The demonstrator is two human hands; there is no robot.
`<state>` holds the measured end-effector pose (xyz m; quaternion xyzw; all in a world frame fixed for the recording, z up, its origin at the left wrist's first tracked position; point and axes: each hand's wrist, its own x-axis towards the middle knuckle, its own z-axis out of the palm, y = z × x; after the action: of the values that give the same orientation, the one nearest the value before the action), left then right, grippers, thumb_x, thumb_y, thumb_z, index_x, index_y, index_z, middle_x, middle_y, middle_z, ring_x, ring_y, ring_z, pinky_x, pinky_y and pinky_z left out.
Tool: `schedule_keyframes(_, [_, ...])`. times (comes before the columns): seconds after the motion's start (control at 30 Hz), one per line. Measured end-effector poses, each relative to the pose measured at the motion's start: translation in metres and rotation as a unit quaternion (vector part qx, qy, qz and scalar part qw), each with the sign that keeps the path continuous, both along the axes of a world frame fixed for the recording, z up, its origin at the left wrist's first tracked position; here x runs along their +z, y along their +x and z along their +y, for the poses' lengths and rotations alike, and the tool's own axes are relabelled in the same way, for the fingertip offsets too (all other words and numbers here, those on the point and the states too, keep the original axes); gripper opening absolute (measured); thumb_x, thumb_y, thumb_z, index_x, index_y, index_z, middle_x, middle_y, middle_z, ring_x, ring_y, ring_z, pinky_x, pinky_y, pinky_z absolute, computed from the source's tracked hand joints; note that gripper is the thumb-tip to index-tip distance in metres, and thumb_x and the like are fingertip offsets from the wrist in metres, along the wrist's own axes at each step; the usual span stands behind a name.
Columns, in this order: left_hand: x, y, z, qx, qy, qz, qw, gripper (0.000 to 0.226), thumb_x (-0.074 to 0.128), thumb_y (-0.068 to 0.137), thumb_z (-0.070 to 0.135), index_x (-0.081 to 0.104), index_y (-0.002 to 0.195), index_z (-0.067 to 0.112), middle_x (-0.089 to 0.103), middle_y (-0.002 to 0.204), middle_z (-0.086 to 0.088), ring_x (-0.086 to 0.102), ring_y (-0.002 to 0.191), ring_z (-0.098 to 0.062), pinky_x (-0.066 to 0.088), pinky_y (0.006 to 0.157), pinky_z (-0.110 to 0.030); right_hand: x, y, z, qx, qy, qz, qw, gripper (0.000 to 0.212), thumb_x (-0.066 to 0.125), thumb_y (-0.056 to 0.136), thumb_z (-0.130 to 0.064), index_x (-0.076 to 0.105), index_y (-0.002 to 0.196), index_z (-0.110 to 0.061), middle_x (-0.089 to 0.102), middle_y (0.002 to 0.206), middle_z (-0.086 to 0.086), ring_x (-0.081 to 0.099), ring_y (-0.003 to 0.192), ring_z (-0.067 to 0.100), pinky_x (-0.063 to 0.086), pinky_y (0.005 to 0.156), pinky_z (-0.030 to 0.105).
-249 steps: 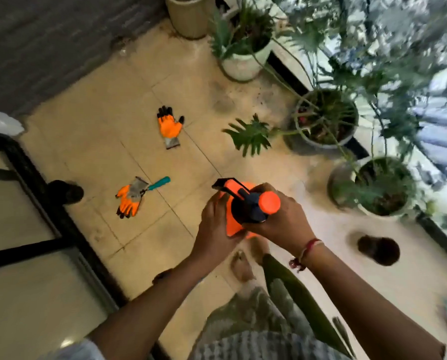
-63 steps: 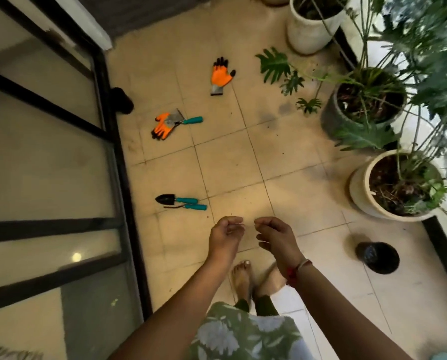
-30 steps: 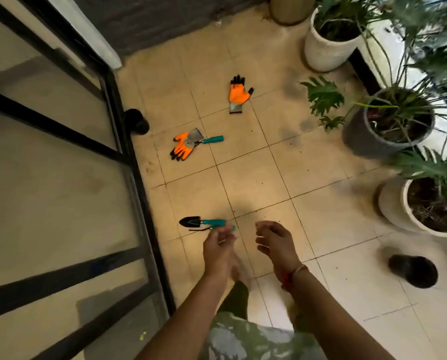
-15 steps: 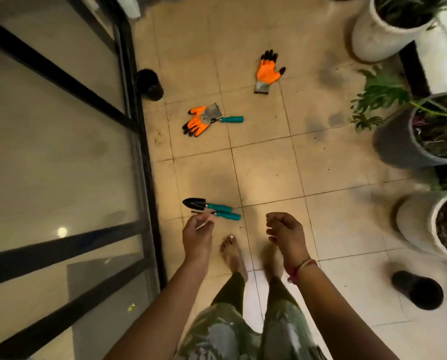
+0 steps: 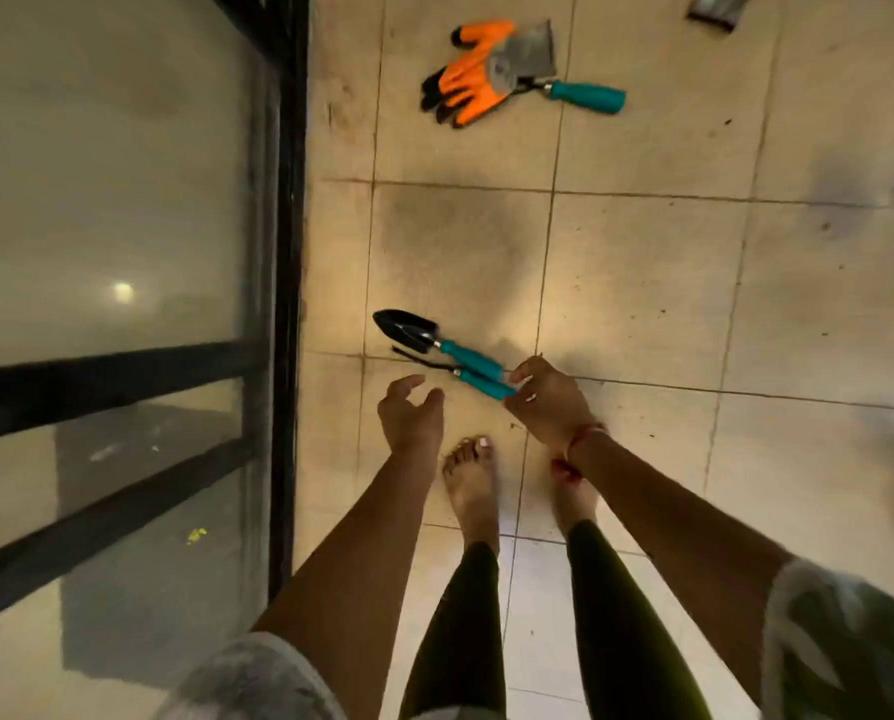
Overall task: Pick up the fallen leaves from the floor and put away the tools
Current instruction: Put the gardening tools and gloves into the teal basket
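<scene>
Over my bare feet (image 5: 470,475), both hands reach down toward the tiled floor (image 5: 642,283). The left hand (image 5: 411,415) hangs open, fingers loosely spread and holding nothing, just short of the tools. The right hand (image 5: 549,402) sits at the butt ends of two teal handles, thumb and fingers curled about the fork's; whether they pinch it yet I cannot tell. The trowel (image 5: 408,330) and fork (image 5: 486,385) lie side by side on the floor. Their long axes run from the right hand away and leftward to the door (image 5: 289,200), blades at the far end. The right hand is nearer the handles, so I judge the lift falls to it. Farther off, well apart, a scraper (image 5: 530,52) rests on a glove (image 5: 465,80).
</scene>
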<state>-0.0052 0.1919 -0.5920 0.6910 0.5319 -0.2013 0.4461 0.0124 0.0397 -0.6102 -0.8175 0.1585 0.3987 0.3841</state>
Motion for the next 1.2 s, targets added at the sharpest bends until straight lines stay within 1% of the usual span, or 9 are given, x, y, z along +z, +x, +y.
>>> schedule_keyframes(0.2, [-0.088, -0.003, -0.005, -0.013, -0.037, 0.082, 0.996, 0.031, 0.065, 0.089, 0.022, 0.058, 0.119, 0.021, 0.042, 0.137, -0.006, 0.05, 0.119, -0.025, 0.045, 0.081, -0.028, -0.119, -0.017, 0.016, 0.293, -0.191, 0.002, 0.937, 0.062, 0.067, 0.082, -0.046, 0.045, 0.132, -0.017, 0.055, 0.124, 0.006, 0.055, 0.11, 0.025, 0.048, 0.088, 0.038])
schedule_keyframes(0.43, [-0.129, -0.017, 0.0, 0.111, -0.098, 0.126, 0.981, 0.044, 0.059, 0.094, 0.023, 0.049, 0.135, 0.012, 0.046, 0.142, -0.008, 0.047, 0.126, -0.022, 0.037, 0.085, -0.016, -0.17, -0.028, 0.034, 0.39, -0.249, -0.105, 0.88, 0.04, 0.054, 0.093, -0.038, 0.053, 0.123, -0.011, 0.061, 0.11, 0.006, 0.062, 0.096, 0.024, 0.046, 0.074, 0.033])
schedule_keyframes(0.53, [-0.123, -0.022, 0.005, 0.208, -0.186, 0.143, 0.949, 0.049, 0.057, 0.095, 0.028, 0.045, 0.138, 0.006, 0.046, 0.142, -0.014, 0.044, 0.13, -0.031, 0.04, 0.099, -0.037, -0.171, -0.025, 0.033, 0.417, -0.19, -0.08, 0.885, 0.037, 0.054, 0.092, -0.041, 0.058, 0.116, -0.013, 0.063, 0.107, 0.006, 0.061, 0.096, 0.023, 0.047, 0.075, 0.032])
schedule_keyframes(0.67, [-0.123, -0.029, 0.009, 0.23, -0.194, 0.135, 0.944, 0.073, 0.069, 0.081, 0.049, 0.044, 0.137, 0.01, 0.05, 0.133, -0.011, 0.048, 0.114, -0.024, 0.042, 0.091, -0.038, -0.152, -0.035, 0.042, 0.392, -0.049, -0.077, 0.915, 0.034, 0.058, 0.088, -0.049, 0.062, 0.104, -0.019, 0.062, 0.095, -0.001, 0.056, 0.085, 0.014, 0.04, 0.07, 0.023])
schedule_keyframes(0.8, [-0.119, -0.024, 0.012, 0.283, -0.164, 0.057, 0.943, 0.017, 0.063, 0.091, 0.027, 0.056, 0.094, 0.012, 0.057, 0.085, -0.005, 0.057, 0.076, -0.016, 0.046, 0.064, -0.024, -0.126, -0.038, 0.056, 0.342, 0.036, -0.107, 0.933, 0.029, 0.065, 0.085, -0.043, 0.066, 0.098, -0.018, 0.057, 0.085, -0.006, 0.048, 0.074, 0.007, 0.037, 0.067, 0.02])
schedule_keyframes(0.93, [-0.116, -0.005, 0.031, 0.414, -0.106, 0.004, 0.904, 0.022, 0.056, 0.095, 0.021, 0.046, 0.077, 0.015, 0.043, 0.059, -0.001, 0.041, 0.046, -0.011, 0.039, 0.046, -0.023, -0.12, -0.005, 0.06, 0.242, 0.102, -0.118, 0.958, 0.038, 0.061, 0.08, -0.057, 0.066, 0.091, -0.021, 0.058, 0.082, -0.012, 0.053, 0.069, 0.004, 0.043, 0.061, 0.02])
schedule_keyframes(1.03, [-0.118, 0.001, 0.049, 0.431, -0.092, 0.005, 0.898, 0.02, 0.059, 0.091, 0.016, 0.044, 0.077, 0.015, 0.042, 0.058, -0.002, 0.038, 0.044, -0.012, 0.037, 0.044, -0.022, -0.14, 0.022, 0.055, 0.204, -0.036, -0.209, 0.956, 0.044, 0.067, 0.079, -0.052, 0.057, 0.102, -0.016, 0.054, 0.094, -0.003, 0.055, 0.08, 0.014, 0.04, 0.059, 0.02])
schedule_keyframes(1.13, [-0.123, -0.002, 0.062, 0.413, -0.091, 0.004, 0.906, 0.023, 0.066, 0.086, 0.018, 0.044, 0.079, 0.016, 0.043, 0.058, -0.001, 0.039, 0.044, -0.011, 0.038, 0.045, -0.022, -0.164, 0.039, 0.053, 0.34, -0.151, -0.141, 0.918, 0.067, 0.069, 0.076, -0.052, 0.046, 0.126, -0.014, 0.055, 0.115, 0.009, 0.057, 0.098, 0.028, 0.048, 0.073, 0.034])
schedule_keyframes(1.2, [-0.126, -0.008, 0.07, 0.412, -0.095, -0.011, 0.906, 0.024, 0.068, 0.084, 0.024, 0.046, 0.079, 0.015, 0.042, 0.056, 0.0, 0.039, 0.043, -0.01, 0.038, 0.045, -0.022, -0.175, 0.042, 0.057, 0.434, -0.175, -0.113, 0.876, 0.057, 0.066, 0.083, -0.041, 0.045, 0.13, -0.017, 0.059, 0.117, 0.008, 0.059, 0.101, 0.029, 0.048, 0.078, 0.037])
